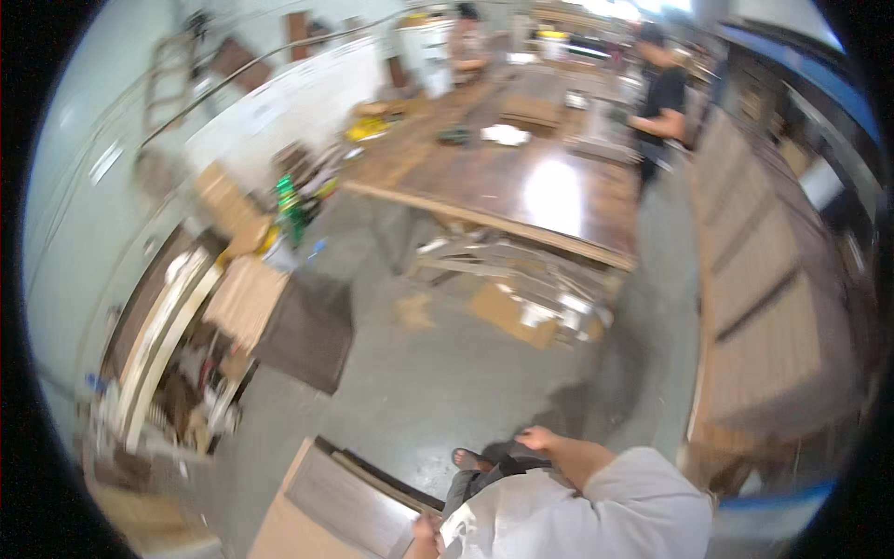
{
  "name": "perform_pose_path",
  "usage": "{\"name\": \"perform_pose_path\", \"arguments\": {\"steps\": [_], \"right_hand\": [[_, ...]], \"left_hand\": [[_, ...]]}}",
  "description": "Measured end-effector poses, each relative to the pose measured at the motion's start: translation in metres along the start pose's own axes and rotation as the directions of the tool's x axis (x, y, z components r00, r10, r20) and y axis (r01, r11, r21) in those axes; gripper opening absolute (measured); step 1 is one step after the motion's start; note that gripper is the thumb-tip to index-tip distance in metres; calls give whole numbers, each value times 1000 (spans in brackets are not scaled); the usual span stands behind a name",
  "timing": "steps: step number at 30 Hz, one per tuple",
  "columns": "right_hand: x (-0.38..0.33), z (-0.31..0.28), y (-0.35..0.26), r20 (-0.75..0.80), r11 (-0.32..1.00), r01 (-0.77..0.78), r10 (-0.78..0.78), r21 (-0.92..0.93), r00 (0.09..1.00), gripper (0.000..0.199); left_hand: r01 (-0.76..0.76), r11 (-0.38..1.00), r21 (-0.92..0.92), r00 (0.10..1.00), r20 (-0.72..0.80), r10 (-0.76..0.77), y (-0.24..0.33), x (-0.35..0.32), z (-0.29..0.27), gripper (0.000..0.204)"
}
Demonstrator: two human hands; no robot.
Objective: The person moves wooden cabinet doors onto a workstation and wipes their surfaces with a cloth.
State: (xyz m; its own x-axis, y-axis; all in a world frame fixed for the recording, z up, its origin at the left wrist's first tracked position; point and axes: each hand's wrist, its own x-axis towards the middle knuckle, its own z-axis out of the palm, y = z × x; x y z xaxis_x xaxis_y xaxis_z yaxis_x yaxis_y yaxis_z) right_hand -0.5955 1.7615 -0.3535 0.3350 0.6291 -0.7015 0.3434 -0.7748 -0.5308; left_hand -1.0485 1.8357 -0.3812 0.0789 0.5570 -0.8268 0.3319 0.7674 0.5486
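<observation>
My right hand (535, 439) is out in front of my body above the grey floor, away from any object. Its fingers are smeared by motion, and nothing shows in them. Low in the picture, my left hand (426, 527) is beside the right edge of a stack of flat grey-brown boards (340, 498). Blur hides its fingers, so I cannot tell whether it touches the boards. A tan sheet (291, 522) shows along the stack's left side. The stack's far edge is dark.
A large brown worktable (447, 182) stands ahead, with a person (659, 93) at its right and another person (467, 47) behind it. Long stacks of boards (764, 270) line the right. At left are a dark panel (307, 335), a cluttered cream-edged rack (163, 345) and a green bottle (290, 207).
</observation>
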Motion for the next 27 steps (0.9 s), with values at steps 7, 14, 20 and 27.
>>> {"name": "perform_pose_path", "arguments": {"steps": [7,14,20,27], "right_hand": [[97,-29,-123,12,978,-90,89,187,996,46],[311,-5,-228,109,976,19,5,-218,994,35],[530,34,-381,262,836,548,-526,-15,809,23],[572,184,-703,280,984,97,-136,149,950,53]], "left_hand": [[-323,928,-186,929,-249,273,252,95,-63,36],[-196,903,-382,907,-420,19,286,134,-108,36],[195,847,-494,895,-263,-360,285,123,-126,47],[136,736,-663,811,-352,-468,289,98,-138,55]]}}
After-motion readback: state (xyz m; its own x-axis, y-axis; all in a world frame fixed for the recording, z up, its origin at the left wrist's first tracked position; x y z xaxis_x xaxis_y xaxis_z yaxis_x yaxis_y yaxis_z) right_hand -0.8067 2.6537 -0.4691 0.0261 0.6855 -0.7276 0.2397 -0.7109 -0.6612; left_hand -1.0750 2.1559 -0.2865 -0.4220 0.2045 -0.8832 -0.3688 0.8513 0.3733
